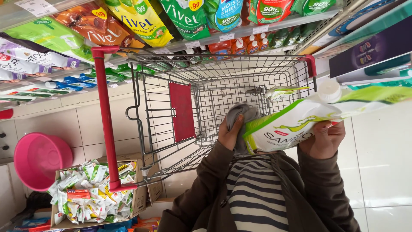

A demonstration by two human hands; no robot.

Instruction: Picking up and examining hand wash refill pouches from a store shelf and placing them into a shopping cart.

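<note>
My right hand (327,138) grips a white and green refill pouch (296,122) with a white screw cap (329,91), held slanted in front of my chest. A grey cloth (241,115) is bunched in my left hand (231,132) and presses against the pouch's lower left end. Both hands hover over the near end of a wire shopping cart (223,86) that has a red handle (105,120). A small green and white packet (283,91) lies inside the cart's basket. My striped shirt and brown jacket sleeves fill the bottom of the view.
Shelves (240,31) of green, orange and blue pouches and small bottles run behind the cart. A pink plastic basin (40,159) and an open cardboard box (141,199) full of small sachets sit on the left. White floor tiles (382,163) show at the right.
</note>
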